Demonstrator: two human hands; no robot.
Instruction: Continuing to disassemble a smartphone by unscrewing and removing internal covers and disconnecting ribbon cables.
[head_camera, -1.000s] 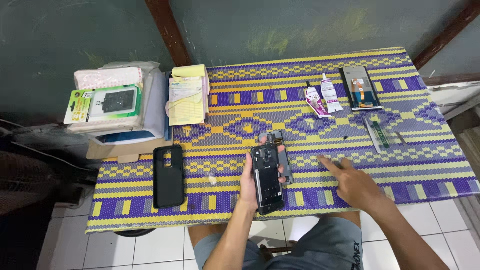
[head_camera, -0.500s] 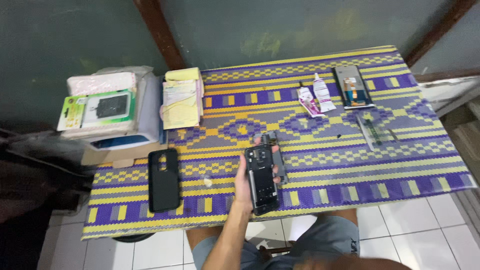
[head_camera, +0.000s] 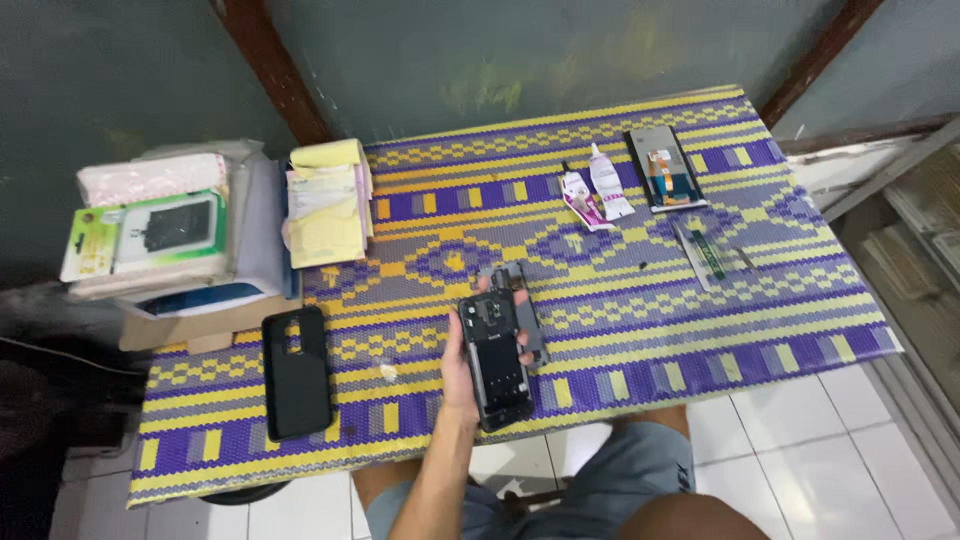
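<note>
While the opened phone (head_camera: 494, 362) is gripped upright-ish in the left hand (head_camera: 462, 372), fingers wrapped round its edges, its long axis is seen running away from the body, above the desk's (head_camera: 700, 320) near edge. A grey frame part (head_camera: 527, 305) lies just behind. Black case (head_camera: 296, 372) is left of it. Right hand: out of frame, state can't be told.

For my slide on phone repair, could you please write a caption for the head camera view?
Left hand holds an opened black phone above a purple-and-yellow woven mat, black phone case lying beside.
</note>
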